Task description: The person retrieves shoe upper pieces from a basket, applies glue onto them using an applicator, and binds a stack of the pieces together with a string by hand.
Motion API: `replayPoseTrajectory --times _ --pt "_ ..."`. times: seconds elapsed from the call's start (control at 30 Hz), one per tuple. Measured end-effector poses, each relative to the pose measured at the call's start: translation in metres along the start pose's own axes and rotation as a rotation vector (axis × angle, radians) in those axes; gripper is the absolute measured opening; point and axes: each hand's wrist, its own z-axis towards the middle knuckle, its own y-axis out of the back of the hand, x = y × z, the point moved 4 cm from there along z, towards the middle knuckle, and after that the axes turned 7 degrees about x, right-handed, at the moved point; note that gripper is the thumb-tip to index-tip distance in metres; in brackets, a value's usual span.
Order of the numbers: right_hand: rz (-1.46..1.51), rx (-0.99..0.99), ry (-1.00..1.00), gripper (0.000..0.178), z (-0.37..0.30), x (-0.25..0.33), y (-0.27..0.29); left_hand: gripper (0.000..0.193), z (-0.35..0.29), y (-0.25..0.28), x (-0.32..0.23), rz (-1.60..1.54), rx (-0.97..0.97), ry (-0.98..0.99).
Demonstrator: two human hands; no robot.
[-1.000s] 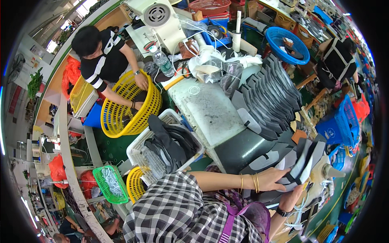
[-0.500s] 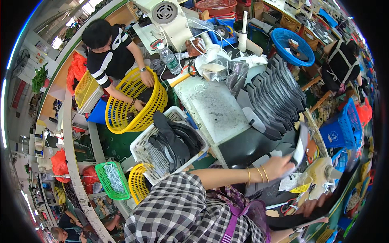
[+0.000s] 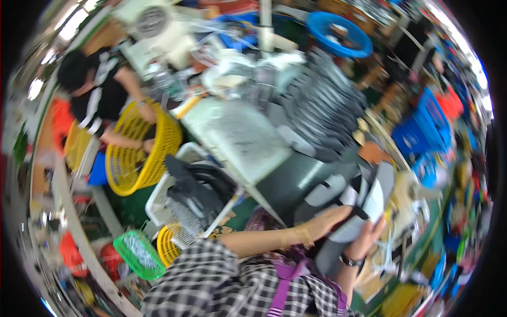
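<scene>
Evidently soft and flat, the long cut piece (image 3: 376, 201) is grey, with a paler, almost white face along its middle and a darker grey margin on its right side; a small black patch (image 3: 360, 213) shows at its left edge, and motion blur softens its outline. It is at the right, near side of the worktop (image 3: 248, 137), held in front of the person. The right hand (image 3: 365, 239) has its fingers against the piece's near right edge, pinching it there as far as the blur allows one to see. The left hand (image 3: 328, 222) is stretched out flat, fingers together, with the tips close to the piece's left side; whether they grip anything I cannot tell. Similar grey and pale pieces (image 3: 326, 190) lie just left of it, and an orange-brown scrap (image 3: 374, 152) sits just beyond. Farther off, a fanned row of grey pieces (image 3: 325, 105) leans across the worktop. To the left, a white basket (image 3: 156, 211) holds dark pieces, and beyond it a co-worker reaches into a yellow basket (image 3: 171, 140).
</scene>
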Motion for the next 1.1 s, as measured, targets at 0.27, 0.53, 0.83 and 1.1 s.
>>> replayPoseTrajectory --times 0.27,0.53,0.83,1.1 --pt "0.584 0.021 -0.030 0.040 0.030 -0.009 0.047 0.057 -0.004 -0.003 -0.089 1.154 0.005 -0.332" --pt "-0.605 0.165 0.066 0.028 0.042 -0.136 0.114 0.074 0.038 0.129 0.035 1.226 -0.073 0.083" --pt "-1.389 0.583 0.325 0.049 0.079 -0.150 0.096 0.074 0.058 0.081 0.000 1.250 -0.099 0.050" --pt "-1.040 0.104 0.258 0.033 0.088 -0.106 0.132 0.052 0.052 0.087 0.025 1.164 -0.187 -0.031"
